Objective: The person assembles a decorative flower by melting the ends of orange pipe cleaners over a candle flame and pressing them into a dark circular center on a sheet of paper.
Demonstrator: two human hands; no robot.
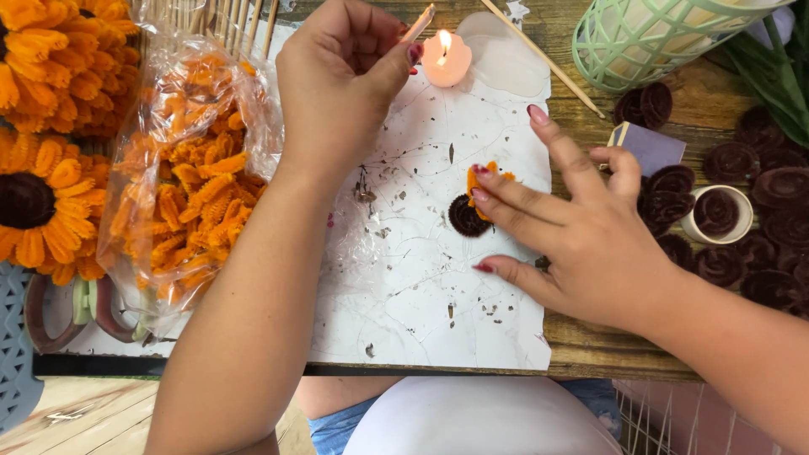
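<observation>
Head view, looking down on a wooden table [607,354] covered in part by a stained white sheet [421,295]. Left hand [337,80]: fingers curled, thumb and forefinger pinching a thin stick [419,23] whose tip is held just beside the flame of a small lit pink candle [446,57]. Right hand [581,227]: fingers spread, two fingertips pressing down on an orange petal piece [484,174] that lies against a dark brown coiled disc [466,217] near the middle of the sheet; the thumb rests on the sheet below. To the left, a clear plastic bag of orange petal pieces [190,177]; beyond it, finished orange flowers with dark centres [46,202] at the frame's edge; red-handled scissors [63,307] lie partly under the bag. To the right, many more dark brown coiled discs [758,219] scattered on the wood, one inside a small white cup [742,221]; a pale green lattice basket [657,42] at upper right; a long wooden skewer [548,59] lies slantwise beside the candle.
</observation>
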